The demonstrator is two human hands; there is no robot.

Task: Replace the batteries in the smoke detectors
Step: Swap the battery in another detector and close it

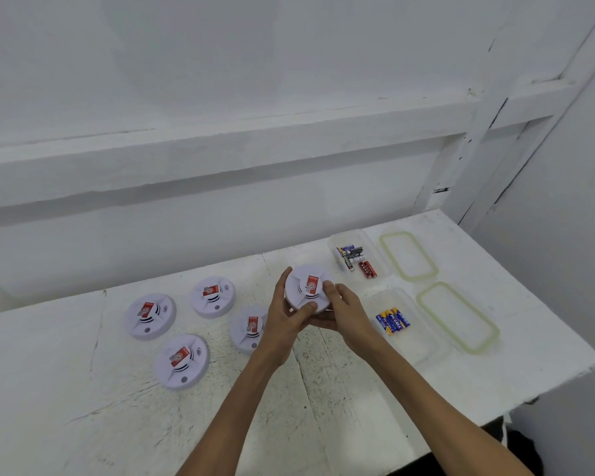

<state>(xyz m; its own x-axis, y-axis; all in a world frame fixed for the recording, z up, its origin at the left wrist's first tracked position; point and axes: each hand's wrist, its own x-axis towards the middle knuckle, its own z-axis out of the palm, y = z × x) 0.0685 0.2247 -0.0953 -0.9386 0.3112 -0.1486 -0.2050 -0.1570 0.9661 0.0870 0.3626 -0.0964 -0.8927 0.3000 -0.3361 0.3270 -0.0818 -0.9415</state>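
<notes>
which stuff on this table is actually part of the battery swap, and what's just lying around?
In the job:
- held smoke detector, gripped by left hand and right hand
- four tabletop detectors
- blue-yellow batteries in near tub
- mixed batteries in far tub

Lying about:
- two loose lids, beside the tubs

The detector I held was smooth, matt white plastic with a glossy red sticker. The table was rough, scuffed white paint. The tubs were clear plastic, and the blue batteries looked glossy.
</notes>
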